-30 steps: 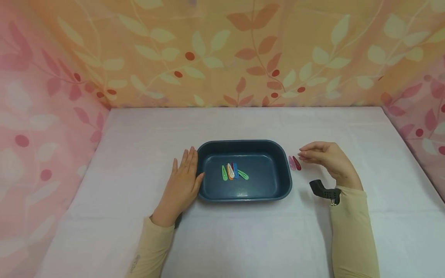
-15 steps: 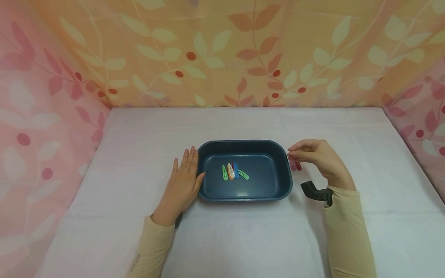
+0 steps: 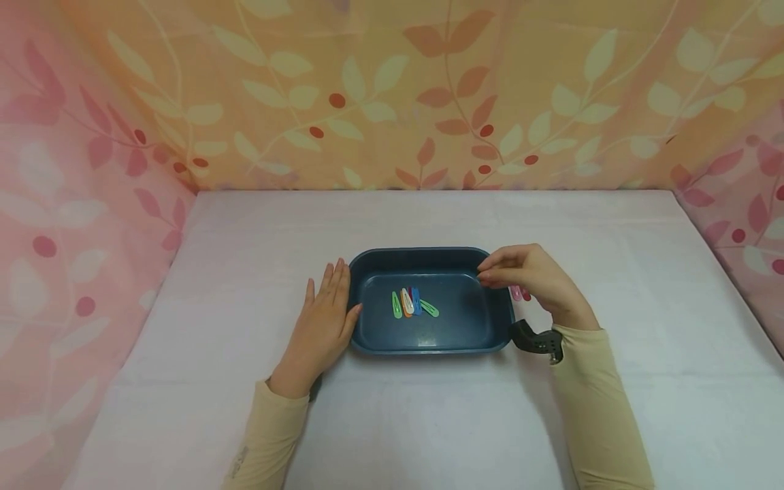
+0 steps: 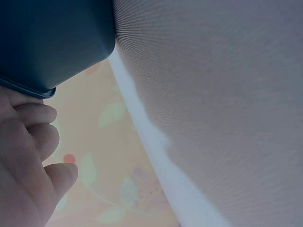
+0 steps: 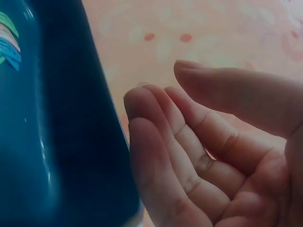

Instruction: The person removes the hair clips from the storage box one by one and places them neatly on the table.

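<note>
A dark blue rectangular tray [image 3: 431, 346] stands on the table, with several snap hair clips [image 3: 407, 301] in green, orange, white, maroon and blue on its floor. My left hand [image 3: 321, 330] lies against the tray's left side, fingers straight along the rim and thumb over the edge. Over the tray's upper right corner hovers my right hand [image 3: 529, 279], its fingers loosely bent. In the right wrist view the thumb [image 5: 227, 92] is apart from the fingers [image 5: 151, 156], and I see nothing held between them. Partly hidden behind this hand, a pink hair clip [image 3: 516, 292] and a red one [image 3: 526, 295] lie beside the tray.
A white cloth [image 3: 429, 422] covers the table. Floral curtains [image 3: 380, 95] hang at the back and both sides. A black camera mount [image 3: 534, 338] sticks out from the right wrist, close to the tray's right rim.
My right hand has moved left, from beside the pink and red hair clips to above the tray's right corner. The left hand and the clips in the tray have stayed put.
</note>
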`<state>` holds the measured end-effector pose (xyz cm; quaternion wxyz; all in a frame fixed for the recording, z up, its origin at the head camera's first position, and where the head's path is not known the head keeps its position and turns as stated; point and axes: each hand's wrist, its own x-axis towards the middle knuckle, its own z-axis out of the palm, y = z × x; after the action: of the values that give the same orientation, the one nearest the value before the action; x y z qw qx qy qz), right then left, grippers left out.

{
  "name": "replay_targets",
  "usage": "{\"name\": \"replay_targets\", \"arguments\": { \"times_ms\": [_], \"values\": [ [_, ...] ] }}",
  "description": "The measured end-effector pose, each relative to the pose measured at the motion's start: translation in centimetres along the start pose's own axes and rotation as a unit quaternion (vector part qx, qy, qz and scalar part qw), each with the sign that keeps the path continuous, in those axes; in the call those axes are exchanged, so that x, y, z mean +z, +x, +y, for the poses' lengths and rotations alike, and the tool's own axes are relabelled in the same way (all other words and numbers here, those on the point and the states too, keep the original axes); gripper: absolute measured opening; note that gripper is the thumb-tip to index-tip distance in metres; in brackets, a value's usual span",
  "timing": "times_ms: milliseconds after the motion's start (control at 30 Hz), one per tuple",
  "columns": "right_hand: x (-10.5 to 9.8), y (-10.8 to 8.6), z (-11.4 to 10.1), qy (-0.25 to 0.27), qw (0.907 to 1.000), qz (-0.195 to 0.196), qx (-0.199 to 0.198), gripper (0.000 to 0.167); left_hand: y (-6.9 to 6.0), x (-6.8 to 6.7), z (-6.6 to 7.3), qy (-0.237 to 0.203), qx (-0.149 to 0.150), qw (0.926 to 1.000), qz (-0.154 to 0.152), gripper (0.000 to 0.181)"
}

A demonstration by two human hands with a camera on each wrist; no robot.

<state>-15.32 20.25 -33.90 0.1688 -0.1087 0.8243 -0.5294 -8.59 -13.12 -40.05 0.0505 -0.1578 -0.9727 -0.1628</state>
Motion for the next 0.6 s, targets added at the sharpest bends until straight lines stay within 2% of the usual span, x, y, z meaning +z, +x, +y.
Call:
{"name": "replay_targets", "arguments": {
  "times_ms": [233,600],
  "values": [
    [1.5,1.4,-0.2,0.022,0.9991,-0.033,-0.016,0.023,0.0,0.2,0.0,-0.003,0.005,0.9999,0.010,0.066],
    [3.9,3.4,-0.2,0.008,0.9961,-0.086,-0.018,0.015,0.0,0.1,0.0,0.000,0.000,1.0000,0.003,0.066]
  ]
}}
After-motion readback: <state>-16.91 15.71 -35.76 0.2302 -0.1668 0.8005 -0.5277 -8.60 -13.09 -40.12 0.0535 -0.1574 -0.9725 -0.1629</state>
